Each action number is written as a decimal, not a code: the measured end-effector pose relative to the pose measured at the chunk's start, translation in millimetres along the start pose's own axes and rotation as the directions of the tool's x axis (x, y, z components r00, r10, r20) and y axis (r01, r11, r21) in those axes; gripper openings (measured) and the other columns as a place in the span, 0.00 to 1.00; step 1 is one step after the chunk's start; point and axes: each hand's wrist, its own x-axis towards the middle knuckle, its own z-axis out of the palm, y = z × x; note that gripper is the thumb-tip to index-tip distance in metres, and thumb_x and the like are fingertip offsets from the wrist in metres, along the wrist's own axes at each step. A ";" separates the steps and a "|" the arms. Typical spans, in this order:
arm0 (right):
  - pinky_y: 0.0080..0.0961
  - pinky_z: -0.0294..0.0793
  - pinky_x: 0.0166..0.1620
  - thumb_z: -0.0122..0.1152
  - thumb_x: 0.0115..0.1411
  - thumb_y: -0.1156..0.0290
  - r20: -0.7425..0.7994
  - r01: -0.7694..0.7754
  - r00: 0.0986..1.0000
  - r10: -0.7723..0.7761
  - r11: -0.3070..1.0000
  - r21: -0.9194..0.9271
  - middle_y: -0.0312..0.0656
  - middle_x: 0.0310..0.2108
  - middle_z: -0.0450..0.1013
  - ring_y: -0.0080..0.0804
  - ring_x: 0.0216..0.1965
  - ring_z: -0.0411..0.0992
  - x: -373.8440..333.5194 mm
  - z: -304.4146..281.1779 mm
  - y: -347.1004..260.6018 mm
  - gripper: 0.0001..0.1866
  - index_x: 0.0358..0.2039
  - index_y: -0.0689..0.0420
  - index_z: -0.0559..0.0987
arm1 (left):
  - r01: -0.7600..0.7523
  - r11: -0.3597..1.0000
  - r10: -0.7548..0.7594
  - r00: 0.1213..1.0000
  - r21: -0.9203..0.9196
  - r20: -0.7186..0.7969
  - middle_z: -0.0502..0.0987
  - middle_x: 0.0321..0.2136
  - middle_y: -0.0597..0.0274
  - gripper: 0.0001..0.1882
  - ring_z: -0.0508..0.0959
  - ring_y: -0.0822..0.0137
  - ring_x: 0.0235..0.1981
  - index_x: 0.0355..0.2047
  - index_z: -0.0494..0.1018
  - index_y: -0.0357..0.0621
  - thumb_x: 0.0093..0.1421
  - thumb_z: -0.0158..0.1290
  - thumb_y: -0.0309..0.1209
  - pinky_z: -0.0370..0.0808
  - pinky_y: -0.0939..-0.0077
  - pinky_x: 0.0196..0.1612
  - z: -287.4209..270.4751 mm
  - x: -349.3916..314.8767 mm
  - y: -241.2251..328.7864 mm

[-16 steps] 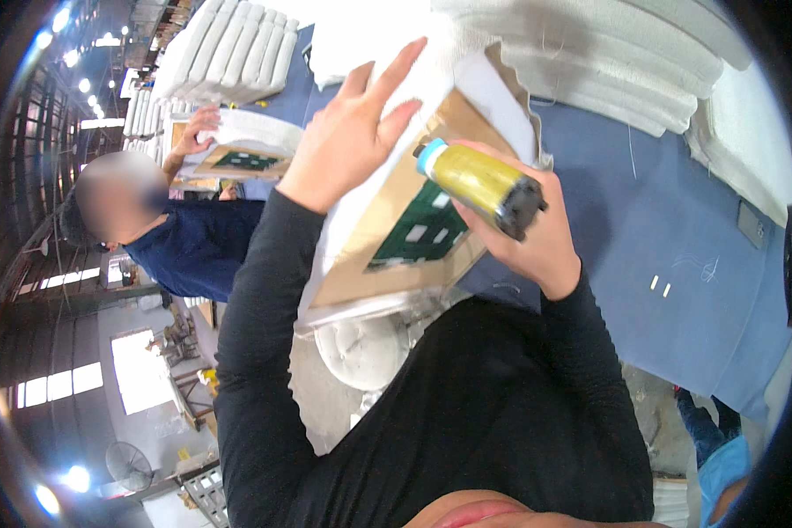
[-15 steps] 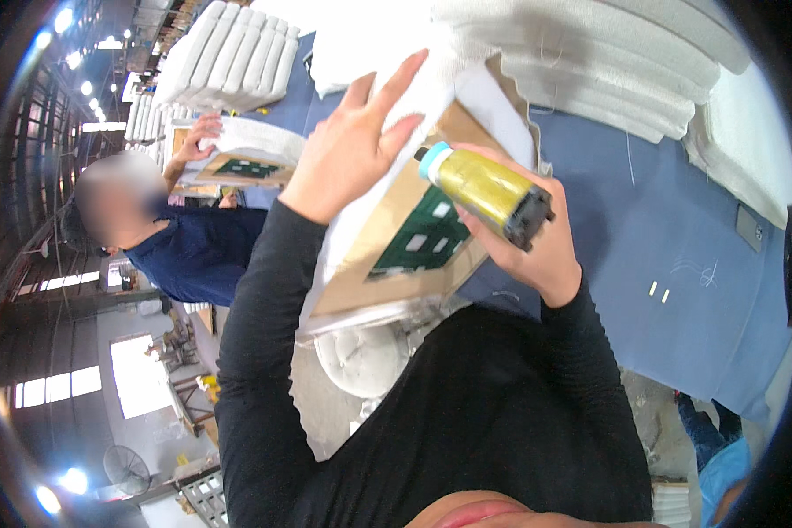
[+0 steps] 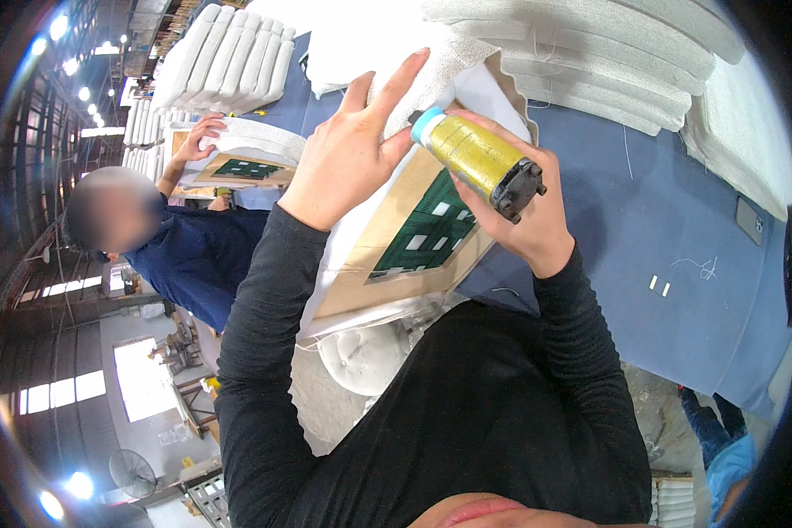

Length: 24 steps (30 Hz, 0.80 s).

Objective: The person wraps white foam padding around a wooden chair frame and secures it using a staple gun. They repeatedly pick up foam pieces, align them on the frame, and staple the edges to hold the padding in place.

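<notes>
A padded seat panel [image 3: 347, 295] stands tilted before me, its underside turned my way: a tan wooden frame around a patch of green woven webbing [image 3: 402, 246]. White textured fabric [image 3: 449, 66] wraps over its edge. My left hand [image 3: 347, 163] lies on that fabric with its fingers spread, holding nothing. In my right hand [image 3: 537, 207] is a yellow staple gun [image 3: 479, 151] with a light blue collar and a black end. Its nose points at the panel's upper edge, close beside my left thumb and partly hidden there; whether it touches cannot be told.
Stacks of white cushions [image 3: 589, 62] line the far side of the blue table [image 3: 625, 299]. A phone [image 3: 749, 218], two small pale strips [image 3: 659, 285] and loose thread lie at right. At left, a co-worker [image 3: 206, 255] handles a similar panel. A round tufted cushion [image 3: 356, 361] sits below.
My right hand has shifted slightly up and left with the staple gun, bringing its nose closer to my left thumb. My left hand stays spread on the fabric.
</notes>
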 end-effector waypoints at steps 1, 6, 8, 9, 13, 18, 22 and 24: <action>0.31 0.80 0.63 0.74 0.60 0.81 0.011 -0.018 1.000 0.018 1.000 0.016 0.50 0.58 0.85 0.30 0.57 0.83 -0.2 -0.4 -1.7 0.30 0.64 0.65 0.82 | 0.004 1.000 -0.004 1.000 0.010 0.000 0.71 0.65 0.23 0.48 0.84 0.24 0.51 0.82 0.50 0.83 0.68 0.61 0.38 0.85 0.42 0.54 0.9 0.5 -0.5; 0.31 0.79 0.63 0.73 0.59 0.81 0.063 -0.025 0.998 0.023 0.999 0.025 0.50 0.58 0.85 0.30 0.57 0.83 -1.1 -0.1 -7.4 0.31 0.64 0.66 0.81 | 0.006 1.000 -0.007 1.000 0.013 0.002 0.71 0.65 0.23 0.50 0.84 0.25 0.50 0.82 0.51 0.82 0.65 0.62 0.35 0.86 0.43 0.53 -0.5 1.4 0.8; 0.30 0.79 0.63 0.72 0.57 0.80 0.087 -0.028 0.996 0.027 0.999 0.017 0.50 0.59 0.84 0.30 0.57 0.83 -1.2 2.9 -9.6 0.31 0.64 0.66 0.80 | 0.008 1.000 -0.007 1.000 0.018 -0.008 0.71 0.65 0.24 0.52 0.85 0.25 0.49 0.82 0.51 0.82 0.63 0.62 0.33 0.86 0.43 0.53 -0.4 0.3 0.9; 0.30 0.79 0.63 0.72 0.57 0.80 0.083 -0.026 0.996 0.026 1.000 0.008 0.50 0.59 0.84 0.30 0.57 0.83 -1.8 5.7 -12.2 0.32 0.64 0.66 0.81 | 0.007 1.000 -0.007 1.000 0.025 -0.003 0.71 0.65 0.24 0.53 0.84 0.25 0.50 0.83 0.50 0.80 0.63 0.63 0.33 0.86 0.43 0.52 -0.4 -0.2 0.4; 0.29 0.81 0.58 0.72 0.53 0.78 0.018 0.003 1.000 -0.004 1.000 0.014 0.50 0.55 0.86 0.38 0.51 0.86 -7.3 17.3 -4.8 0.35 0.65 0.60 0.82 | 0.005 0.999 -0.004 1.000 -0.054 0.021 0.69 0.68 0.28 0.58 0.82 0.28 0.58 0.84 0.49 0.66 0.58 0.68 0.33 0.83 0.45 0.59 -8.1 0.1 3.6; 0.31 0.78 0.63 0.71 0.59 0.79 0.107 -0.053 0.993 0.044 0.996 0.077 0.50 0.59 0.84 0.33 0.56 0.83 -22.7 17.3 -13.1 0.29 0.63 0.66 0.81 | -0.079 0.896 0.167 0.972 -0.437 0.166 0.64 0.76 0.35 0.47 0.70 0.42 0.74 0.83 0.52 0.42 0.72 0.58 0.49 0.66 0.57 0.76 -27.5 2.1 -50.7; 0.32 0.82 0.53 0.71 0.51 0.79 -0.002 -0.067 0.998 0.067 0.998 -0.006 0.54 0.48 0.86 0.50 0.47 0.87 -41.6 33.3 -10.9 0.37 0.66 0.55 0.81 | 0.181 0.904 -0.071 0.957 -0.387 0.281 0.70 0.73 0.35 0.44 0.66 0.41 0.77 0.82 0.55 0.43 0.82 0.29 0.65 0.61 0.59 0.77 -6.8 -16.1 -67.1; 0.32 0.82 0.52 0.70 0.48 0.80 -0.008 -0.049 0.999 0.048 0.998 -0.049 0.55 0.48 0.85 0.53 0.47 0.86 -41.3 38.2 -11.8 0.39 0.66 0.54 0.80 | 0.194 0.902 -0.141 0.977 -0.385 0.161 0.70 0.73 0.33 0.42 0.67 0.37 0.77 0.82 0.55 0.47 0.82 0.28 0.64 0.62 0.58 0.77 9.8 -22.5 -60.8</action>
